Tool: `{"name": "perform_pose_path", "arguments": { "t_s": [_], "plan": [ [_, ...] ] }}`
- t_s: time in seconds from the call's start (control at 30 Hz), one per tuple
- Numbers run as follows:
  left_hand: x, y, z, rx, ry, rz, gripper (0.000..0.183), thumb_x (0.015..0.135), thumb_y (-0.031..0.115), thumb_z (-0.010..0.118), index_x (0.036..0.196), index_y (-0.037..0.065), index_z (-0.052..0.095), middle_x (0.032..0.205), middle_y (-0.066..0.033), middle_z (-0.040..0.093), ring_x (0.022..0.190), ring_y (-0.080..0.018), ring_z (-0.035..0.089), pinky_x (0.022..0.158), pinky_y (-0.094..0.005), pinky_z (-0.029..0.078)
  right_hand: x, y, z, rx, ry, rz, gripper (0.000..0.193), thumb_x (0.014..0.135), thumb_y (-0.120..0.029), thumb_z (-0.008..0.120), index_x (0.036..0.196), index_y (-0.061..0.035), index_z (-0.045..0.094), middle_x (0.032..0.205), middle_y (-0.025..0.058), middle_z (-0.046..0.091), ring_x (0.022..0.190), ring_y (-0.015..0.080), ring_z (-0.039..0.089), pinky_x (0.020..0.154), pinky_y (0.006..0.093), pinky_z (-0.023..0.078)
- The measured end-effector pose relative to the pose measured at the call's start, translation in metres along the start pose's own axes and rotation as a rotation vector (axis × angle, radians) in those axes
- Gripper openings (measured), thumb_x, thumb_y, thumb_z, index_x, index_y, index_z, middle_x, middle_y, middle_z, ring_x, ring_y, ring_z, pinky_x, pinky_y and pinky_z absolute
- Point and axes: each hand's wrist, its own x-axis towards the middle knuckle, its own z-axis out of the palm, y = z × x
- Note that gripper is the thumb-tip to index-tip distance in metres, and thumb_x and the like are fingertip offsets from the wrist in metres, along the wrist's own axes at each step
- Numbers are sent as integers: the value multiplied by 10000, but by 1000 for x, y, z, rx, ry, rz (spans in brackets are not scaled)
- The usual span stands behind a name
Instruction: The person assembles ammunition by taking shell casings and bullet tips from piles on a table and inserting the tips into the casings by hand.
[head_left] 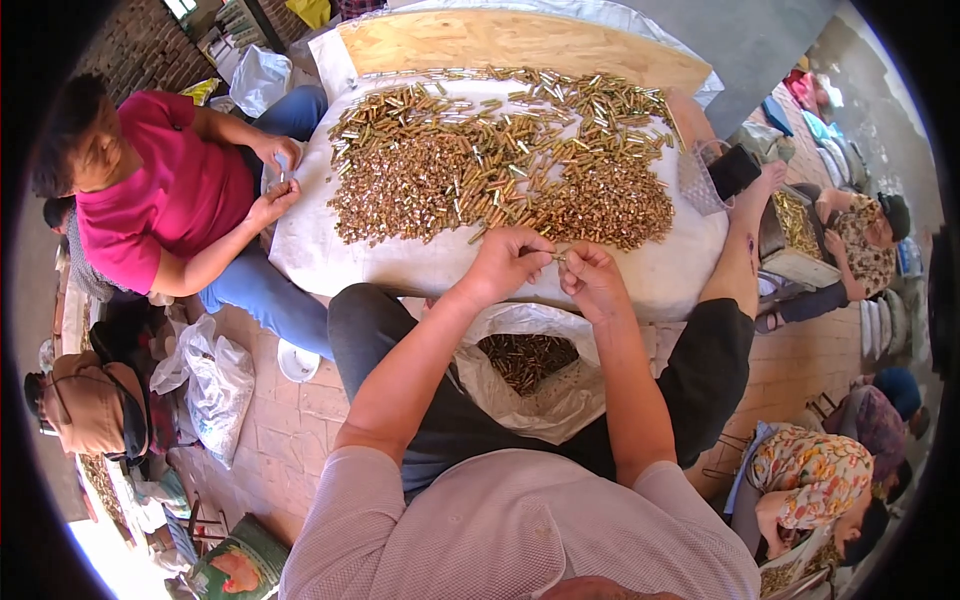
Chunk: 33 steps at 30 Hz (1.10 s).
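Over the near edge of the white-covered table (690, 262), my left hand (512, 265) and my right hand (594, 282) meet with fingertips pinched. Between them is a thin, small brass-coloured tube (558, 256), gripped from both sides; its ends are hidden by the fingers. Beyond my hands lies a wide heap of longer gold-coloured tubes (585, 105). Nearer to me are piles of small copper-coloured pieces (395, 190), one on the left and one on the right. Below my hands, between my legs, a white sack (475, 385) gapes open with dark brass tubes (525, 362) inside.
A wooden board (520, 40) edges the table's far side. At the left sits a person in a pink shirt (165, 190), fingers around a small piece. A white bowl (298, 362) and a filled plastic bag (220, 400) stand on the floor. Several other people work around.
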Motion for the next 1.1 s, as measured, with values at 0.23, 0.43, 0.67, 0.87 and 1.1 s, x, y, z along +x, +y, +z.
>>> {"name": "perform_pose_path", "arguments": {
  "t_s": [0.23, 0.43, 0.67, 0.87, 1.1],
  "plan": [
    [3, 3, 2, -269, -49, -105, 95, 915, 16, 660, 994, -27, 689, 783, -52, 670, 656, -100, 614, 590, -266, 554, -1, 4, -3, 99, -47, -34, 124, 919, -167, 690, 946, -59, 635, 753, 12, 584, 626, 86, 498, 530, 222, 412],
    [3, 3, 4, -190, -63, -67, 103, 915, 20, 662, 1002, -28, 689, 795, -56, 679, 668, -98, 619, 596, -266, 556, 0, 9, -8, 138, -22, -11, 168, 911, -184, 700, 1006, -64, 632, 806, 22, 623, 650, 87, 521, 538, 221, 433],
    [4, 5, 4, -139, -34, -42, 101, 914, 17, 661, 1002, -23, 689, 790, -46, 671, 652, -93, 609, 591, -254, 540, -4, 3, 3, 146, 87, 15, 112, 875, -106, 723, 973, -87, 673, 779, -12, 641, 643, 108, 577, 549, 241, 450],
    [2, -2, 1, -53, -14, -33, 95, 910, 7, 659, 996, -18, 688, 782, -39, 664, 659, -91, 612, 593, -250, 533, 0, 9, -3, -6, 73, -42, 97, 877, -94, 721, 968, -89, 686, 813, -12, 664, 676, 109, 608, 569, 258, 485],
    [2, -2, -38, 27, -8, -188, 127, 909, 104, 687, 964, -8, 704, 816, -26, 668, 720, -95, 622, 644, -279, 520, -3, 4, 2, -182, 67, 16, 133, 914, -116, 687, 1000, -16, 675, 803, 49, 674, 645, 124, 617, 562, 263, 505]
  ]
}}
